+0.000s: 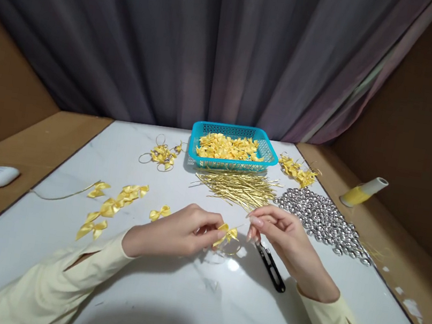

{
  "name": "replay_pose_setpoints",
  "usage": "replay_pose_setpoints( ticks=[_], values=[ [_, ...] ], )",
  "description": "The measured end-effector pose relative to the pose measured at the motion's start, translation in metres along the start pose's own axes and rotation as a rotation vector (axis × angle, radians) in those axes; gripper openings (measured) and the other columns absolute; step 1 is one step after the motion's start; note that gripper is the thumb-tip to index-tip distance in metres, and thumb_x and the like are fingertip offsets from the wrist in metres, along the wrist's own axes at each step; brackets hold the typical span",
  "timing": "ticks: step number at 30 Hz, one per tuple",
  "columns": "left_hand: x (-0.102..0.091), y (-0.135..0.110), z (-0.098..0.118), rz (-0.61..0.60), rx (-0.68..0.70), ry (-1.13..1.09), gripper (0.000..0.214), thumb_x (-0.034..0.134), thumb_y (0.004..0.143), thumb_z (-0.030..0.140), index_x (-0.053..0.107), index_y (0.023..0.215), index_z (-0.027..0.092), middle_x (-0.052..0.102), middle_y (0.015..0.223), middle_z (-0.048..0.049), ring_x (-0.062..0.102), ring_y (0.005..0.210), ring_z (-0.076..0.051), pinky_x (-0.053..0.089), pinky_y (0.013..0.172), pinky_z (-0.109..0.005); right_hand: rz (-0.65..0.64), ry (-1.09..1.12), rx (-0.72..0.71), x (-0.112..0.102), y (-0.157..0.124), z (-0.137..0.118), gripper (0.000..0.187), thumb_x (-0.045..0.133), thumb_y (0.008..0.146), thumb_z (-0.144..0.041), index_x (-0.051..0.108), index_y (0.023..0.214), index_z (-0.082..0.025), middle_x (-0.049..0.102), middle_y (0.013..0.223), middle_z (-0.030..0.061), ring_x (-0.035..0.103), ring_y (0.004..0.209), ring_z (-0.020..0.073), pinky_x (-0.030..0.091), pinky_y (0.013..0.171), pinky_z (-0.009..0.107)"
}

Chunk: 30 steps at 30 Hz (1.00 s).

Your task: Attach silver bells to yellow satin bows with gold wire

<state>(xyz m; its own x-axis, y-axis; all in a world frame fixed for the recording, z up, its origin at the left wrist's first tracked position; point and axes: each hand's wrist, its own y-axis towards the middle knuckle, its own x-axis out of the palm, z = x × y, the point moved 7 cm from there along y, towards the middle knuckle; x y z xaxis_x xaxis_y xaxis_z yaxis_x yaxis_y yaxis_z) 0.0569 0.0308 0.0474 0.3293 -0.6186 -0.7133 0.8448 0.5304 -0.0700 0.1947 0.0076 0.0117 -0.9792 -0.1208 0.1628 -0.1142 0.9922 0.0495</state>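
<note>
L hand [185,231] has the yellow bow [231,233] pinched btwn thumb + forefinger, over the near-centre of the white table [162,305]; a thin gold loop [233,252] shows just below the bow. R hand [287,240] is just right of it, fingertips drawn narrow; a fine strand seems to run from bow to those tips, but can't tell if they actually grip it. Main risk, imo: strand slips or snaps, b/c it's v. thin and a hard pull loads it at once. Too firm a L pinch could crush or skew the satin loops; too loose and the bow could twist round. Black snips [271,268] sit right under the R fingers, can't tell if held or lying; blade end is close to the fingertips, so a careless shift could nick skin or strand. R forearm could also sweep the silver ring pile [324,221], loose on the right, or the gold wire ties [236,187] on the far side, scattering either. L sleeve [94,268] is near the loose bows [112,206] on the left, so poss. drags there too.
</note>
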Motion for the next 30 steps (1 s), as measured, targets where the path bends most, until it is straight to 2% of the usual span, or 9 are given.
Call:
replay_pose_setpoints(
  ticks=[4, 8, 12, 15, 19, 21, 25, 30],
  values=[
    [0.004, 0.0, 0.0, -0.014, 0.012, 0.038, 0.026, 0.037, 0.089, 0.024, 0.056, 0.073, 0.014, 0.052, 0.058, 0.0027, 0.043, 0.049, -0.007, 0.028, 0.048, -0.021, -0.057, 0.084, 0.052, 0.008, -0.002, 0.005, 0.009, 0.064, 0.076, -0.024, 0.065, 0.079, -0.016, 0.068, 0.07, 0.0033, 0.062, 0.065, 0.0112, 0.048, 0.063, 0.024],
    [0.006, -0.001, 0.002, 0.024, 0.055, 0.068, 0.026, 0.037, 0.089, 0.024, 0.05, 0.069, 0.015, 0.043, 0.054, 0.0053, 0.038, 0.048, -0.007, 0.027, 0.049, -0.021, -0.127, 0.232, 0.073, 0.016, -0.003, 0.01, 0.003, 0.067, 0.073, -0.021, 0.067, 0.075, -0.018, 0.068, 0.071, 0.0019, 0.063, 0.066, 0.0117, 0.05, 0.067, 0.026],
    [0.004, -0.001, 0.005, 0.075, 0.07, 0.107, 0.028, 0.037, 0.09, 0.026, 0.045, 0.065, 0.016, 0.035, 0.053, 0.0065, 0.035, 0.048, -0.007, 0.026, 0.049, -0.021, -0.152, 0.227, 0.018, 0.019, -0.004, 0.007, 0.001, 0.069, 0.071, -0.021, 0.069, 0.07, -0.021, 0.064, 0.067, -0.0002, 0.058, 0.059, 0.0081, 0.048, 0.056, 0.02],
    [0.001, -0.001, 0.006, 0.103, 0.052, 0.111, 0.028, 0.036, 0.091, 0.028, 0.046, 0.068, 0.015, 0.039, 0.055, 0.0059, 0.037, 0.05, -0.007, 0.028, 0.051, -0.022, -0.128, 0.074, -0.09, 0.019, -0.008, -0.006, 0.007, 0.071, 0.068, -0.017, 0.071, 0.071, -0.023, 0.061, 0.074, -0.0004, 0.056, 0.059, 0.0074, 0.047, 0.05, 0.019],
    [-0.004, -0.003, 0.008, 0.117, 0.007, 0.033, 0.03, 0.035, 0.091, 0.03, 0.05, 0.07, 0.015, 0.046, 0.059, 0.0044, 0.041, 0.054, -0.008, 0.031, 0.054, -0.021, -0.094, -0.363, -0.399, 0.026, -0.021, -0.035, 0.017, 0.066, 0.071, -0.008, 0.072, 0.079, -0.022, 0.063, 0.086, 0.0032, 0.06, 0.076, 0.0125, 0.051, 0.068, 0.026],
    [-0.006, -0.004, 0.008, 0.107, -0.018, -0.018, 0.031, 0.035, 0.091, 0.031, 0.052, 0.071, 0.015, 0.051, 0.063, 0.0029, 0.045, 0.058, -0.009, 0.033, 0.057, -0.022, -0.077, -0.493, -0.497, 0.03, -0.027, -0.043, 0.021, 0.062, 0.074, -0.005, 0.071, 0.084, -0.02, 0.065, 0.09, 0.0045, 0.061, 0.079, 0.0129, 0.051, 0.071, 0.027],
    [-0.009, -0.004, 0.009, 0.103, -0.055, -0.08, 0.032, 0.035, 0.091, 0.032, 0.054, 0.072, 0.015, 0.055, 0.067, 0.0016, 0.049, 0.062, -0.01, 0.036, 0.06, -0.022, -0.014, -0.535, -0.549, 0.028, -0.031, -0.048, 0.019, 0.059, 0.075, -0.003, 0.069, 0.084, -0.017, 0.069, 0.09, 0.0053, 0.065, 0.08, 0.0139, 0.053, 0.073, 0.026],
    [-0.011, -0.006, 0.012, 0.118, -0.034, -0.11, 0.03, 0.036, 0.091, 0.03, 0.056, 0.074, 0.015, 0.056, 0.068, 0.0016, 0.051, 0.064, -0.01, 0.038, 0.062, -0.021, 0.068, -0.607, -0.604, 0.023, -0.035, -0.05, 0.02, 0.056, 0.076, -0.001, 0.066, 0.085, -0.015, 0.069, 0.094, 0.0074, 0.065, 0.089, 0.0164, 0.053, 0.08, 0.029]
  ],
)
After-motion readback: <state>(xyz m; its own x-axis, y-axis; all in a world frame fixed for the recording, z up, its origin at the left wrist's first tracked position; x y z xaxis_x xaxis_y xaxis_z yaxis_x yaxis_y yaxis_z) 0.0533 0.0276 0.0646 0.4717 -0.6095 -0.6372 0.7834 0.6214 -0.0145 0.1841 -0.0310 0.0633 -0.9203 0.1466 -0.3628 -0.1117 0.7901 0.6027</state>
